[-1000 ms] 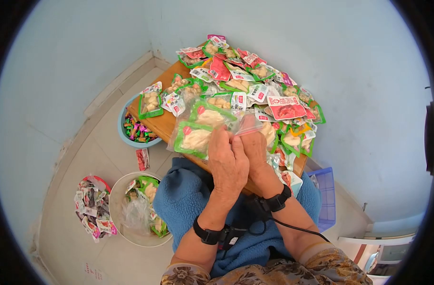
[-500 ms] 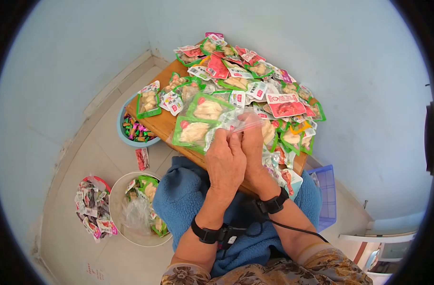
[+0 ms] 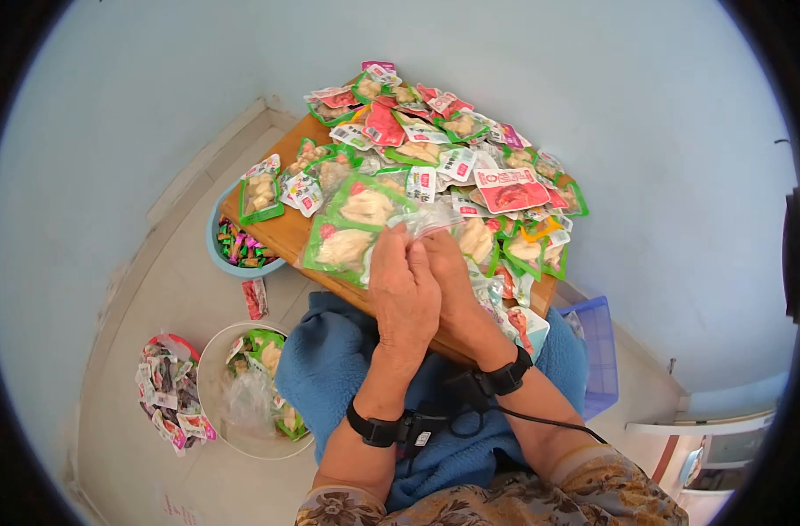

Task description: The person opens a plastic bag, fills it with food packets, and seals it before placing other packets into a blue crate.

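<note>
My left hand (image 3: 403, 287) and my right hand (image 3: 450, 279) meet at the opening end of a clear plastic bag (image 3: 437, 216), which has a thin red line along its edge. Fingers of both hands are pinched on this edge; the fingertips partly hide each other. Inside the bag lie green-edged snack packets (image 3: 342, 249) with pale pieces showing, at least two of them. The bag rests over the near left part of the wooden table (image 3: 286, 230). Just beyond and to the right is a heap of snack packets (image 3: 510, 191) in red, white and green.
A blue basin (image 3: 214, 245) of small wrapped sweets stands at the left below the table. On the floor are a white bucket (image 3: 209, 412) with packets, a red container (image 3: 183, 344) heaped with sachets, and a red packet (image 3: 255, 299). A purple crate (image 3: 601, 351) stands right.
The whole view has shifted slightly, so the table appears further left. Both hands stay on the bag's edge, and their fingers have shifted a little along it.
</note>
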A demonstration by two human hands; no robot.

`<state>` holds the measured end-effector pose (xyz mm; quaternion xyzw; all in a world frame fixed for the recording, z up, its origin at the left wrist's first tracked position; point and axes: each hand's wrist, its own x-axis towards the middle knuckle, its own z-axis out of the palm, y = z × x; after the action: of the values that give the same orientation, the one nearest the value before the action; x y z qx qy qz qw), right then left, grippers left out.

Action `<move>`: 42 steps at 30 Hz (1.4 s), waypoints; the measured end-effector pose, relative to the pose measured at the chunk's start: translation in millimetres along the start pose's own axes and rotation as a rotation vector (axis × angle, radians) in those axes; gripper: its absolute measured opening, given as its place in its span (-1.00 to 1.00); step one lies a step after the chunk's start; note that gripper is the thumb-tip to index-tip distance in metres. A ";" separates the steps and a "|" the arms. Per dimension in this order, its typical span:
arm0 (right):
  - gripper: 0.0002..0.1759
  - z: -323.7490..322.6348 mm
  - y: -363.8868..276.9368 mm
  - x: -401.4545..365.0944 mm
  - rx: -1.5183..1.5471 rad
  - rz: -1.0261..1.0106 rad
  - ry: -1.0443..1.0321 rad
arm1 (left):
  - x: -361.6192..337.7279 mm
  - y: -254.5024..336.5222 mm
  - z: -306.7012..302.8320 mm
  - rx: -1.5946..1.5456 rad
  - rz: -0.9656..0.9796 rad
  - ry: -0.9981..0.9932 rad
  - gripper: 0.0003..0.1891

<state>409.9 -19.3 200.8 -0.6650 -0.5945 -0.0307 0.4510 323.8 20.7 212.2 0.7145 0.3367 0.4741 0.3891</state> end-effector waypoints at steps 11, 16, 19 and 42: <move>-0.81 -53.0 -22.9 -18.3 0.048 0.037 0.072 | 2.2 3.4 -3.7 0.068 0.141 0.143 -0.91; -0.82 -125.8 -1.6 -41.5 -0.159 0.165 0.227 | 1.7 7.4 -5.4 0.104 0.176 0.162 -0.93; -0.84 -159.9 17.7 -63.9 -0.106 0.410 0.324 | 3.0 7.0 -7.3 0.164 0.229 0.164 -0.95; -0.62 -142.6 40.9 -78.5 0.430 1.159 0.261 | -1.7 7.7 0.4 0.039 0.067 0.183 -0.85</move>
<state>491.2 -165.3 216.9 -0.7645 -0.0705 0.2577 0.5867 324.5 15.6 218.2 0.6865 0.3560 0.5434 0.3267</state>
